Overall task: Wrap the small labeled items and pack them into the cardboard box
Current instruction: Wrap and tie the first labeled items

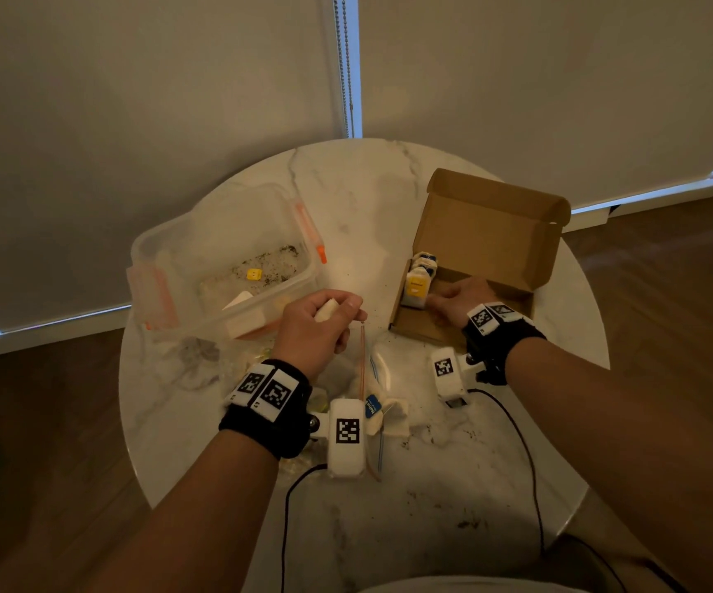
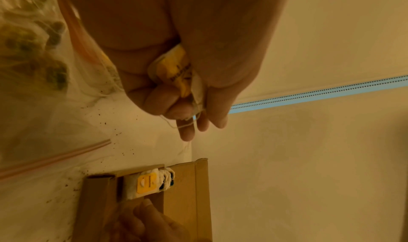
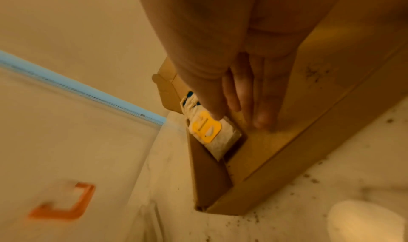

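Note:
An open cardboard box [image 1: 491, 233] stands at the right of the round marble table, also seen in the wrist views [image 2: 183, 184] [image 3: 276, 158]. Several wrapped tea bags stand in a row at its left end, the front one with a yellow tag [image 1: 415, 286] [image 2: 146, 183] [image 3: 206, 128]. My right hand [image 1: 453, 303] lies in the box with straight fingers [image 3: 262, 106], thumb touching the front bag. My left hand [image 1: 324, 321] hovers at the table's middle and grips a tea bag with a yellow label [image 2: 178, 71], its string hanging from the fingers.
A clear plastic tub [image 1: 217, 267] with orange clips stands at the left, holding crumbs and a yellow tag. Clear zip bags [image 1: 367, 370] lie under my left wrist. Loose tea crumbs [image 3: 309, 181] dot the tabletop. Black cables run off the front edge.

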`<state>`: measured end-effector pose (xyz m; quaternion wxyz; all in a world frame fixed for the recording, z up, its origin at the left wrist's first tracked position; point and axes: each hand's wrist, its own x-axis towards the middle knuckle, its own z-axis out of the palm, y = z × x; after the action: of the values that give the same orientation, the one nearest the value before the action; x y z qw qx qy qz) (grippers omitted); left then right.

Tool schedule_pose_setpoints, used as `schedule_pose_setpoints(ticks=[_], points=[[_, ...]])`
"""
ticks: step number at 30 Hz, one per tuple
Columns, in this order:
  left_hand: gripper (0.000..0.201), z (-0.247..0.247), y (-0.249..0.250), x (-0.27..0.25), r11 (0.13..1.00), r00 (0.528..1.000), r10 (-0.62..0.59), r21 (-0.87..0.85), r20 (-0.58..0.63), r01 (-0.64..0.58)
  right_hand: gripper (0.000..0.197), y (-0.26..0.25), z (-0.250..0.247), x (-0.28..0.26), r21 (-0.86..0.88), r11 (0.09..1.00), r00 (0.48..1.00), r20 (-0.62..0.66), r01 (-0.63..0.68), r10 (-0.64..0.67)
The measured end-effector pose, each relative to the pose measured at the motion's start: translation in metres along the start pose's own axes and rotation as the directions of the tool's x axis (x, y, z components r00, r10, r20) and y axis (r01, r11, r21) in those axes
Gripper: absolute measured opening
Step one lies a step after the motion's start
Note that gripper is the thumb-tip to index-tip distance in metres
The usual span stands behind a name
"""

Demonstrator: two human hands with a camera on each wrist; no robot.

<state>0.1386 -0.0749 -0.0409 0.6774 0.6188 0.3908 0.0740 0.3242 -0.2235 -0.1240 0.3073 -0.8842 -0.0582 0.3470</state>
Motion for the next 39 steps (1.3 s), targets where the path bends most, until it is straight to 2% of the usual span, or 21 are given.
schedule_pose_setpoints(ticks=[2,5,8,12,17,21,22,24,27,28,30,32,35,36,39], points=[[0.014,0.0,-0.001,-0.002,1.0,1.0,-0.021,-0.021,-0.004,0.021,0.031,0.006,-0.001,-0.009,-0.133,0.987,0.996,0.026,0.085,-0.083],[0.016,0.003,0.0,-0.006,0.99,0.995,-0.095,-0.107,0.0,0.094,0.021,0.016,0.003,-0.021,-0.287,0.933,0.972,0.148,0.219,-0.183],[0.021,0.006,0.001,-0.013,0.963,0.985,-0.174,-0.205,0.018,0.173,0.016,0.028,0.005,-0.022,-0.416,0.86,0.954,0.177,0.295,-0.241],[0.025,0.005,0.007,-0.024,0.912,0.971,-0.234,-0.335,0.051,0.238,0.016,0.034,0.0,-0.025,-0.49,0.816,0.952,0.164,0.306,-0.259],[0.033,0.003,0.012,-0.042,0.839,0.96,-0.256,-0.466,0.116,0.28,0.016,0.035,-0.009,-0.035,-0.523,0.797,0.953,0.166,0.303,-0.254],[0.034,0.001,0.014,-0.054,0.76,0.946,-0.277,-0.564,0.17,0.324,0.017,0.01,-0.016,-0.062,-0.421,0.82,0.92,0.116,0.388,-0.375],[0.031,0.001,0.015,-0.058,0.739,0.943,-0.276,-0.586,0.186,0.332,0.016,-0.001,-0.018,-0.074,-0.37,0.813,0.89,0.104,0.45,-0.445],[0.029,0.001,0.016,-0.065,0.711,0.942,-0.265,-0.618,0.205,0.335,0.015,-0.025,-0.023,-0.101,-0.273,0.754,0.794,0.078,0.598,-0.602],[0.045,-0.001,0.013,-0.076,0.684,0.943,-0.234,-0.649,0.238,0.334,0.017,-0.054,-0.026,-0.139,-0.17,0.6,0.618,0.082,0.782,-0.782],[0.048,-0.002,0.012,-0.08,0.682,0.941,-0.226,-0.65,0.251,0.337,0.021,-0.06,-0.026,-0.148,-0.149,0.54,0.557,0.112,0.828,-0.823],[0.041,-0.002,0.012,-0.083,0.696,0.937,-0.213,-0.63,0.275,0.343,0.034,-0.068,-0.023,-0.159,-0.147,0.434,0.458,0.225,0.889,-0.86],[0.038,-0.003,0.011,-0.088,0.728,0.935,-0.203,-0.595,0.289,0.342,0.033,-0.072,-0.019,-0.164,-0.177,0.355,0.395,0.33,0.918,-0.857],[0.043,-0.004,0.011,-0.092,0.771,0.926,-0.213,-0.528,0.313,0.356,0.016,-0.074,-0.015,-0.166,-0.155,0.368,0.399,0.306,0.917,-0.864],[0.047,-0.005,0.009,-0.093,0.784,0.925,-0.218,-0.508,0.311,0.356,0.012,-0.075,-0.014,-0.167,-0.116,0.413,0.429,0.271,0.903,-0.862],[0.049,-0.006,0.006,-0.096,0.797,0.93,-0.214,-0.497,0.299,0.343,0.007,-0.08,-0.019,-0.17,-0.037,0.603,0.596,0.214,0.797,-0.774]])
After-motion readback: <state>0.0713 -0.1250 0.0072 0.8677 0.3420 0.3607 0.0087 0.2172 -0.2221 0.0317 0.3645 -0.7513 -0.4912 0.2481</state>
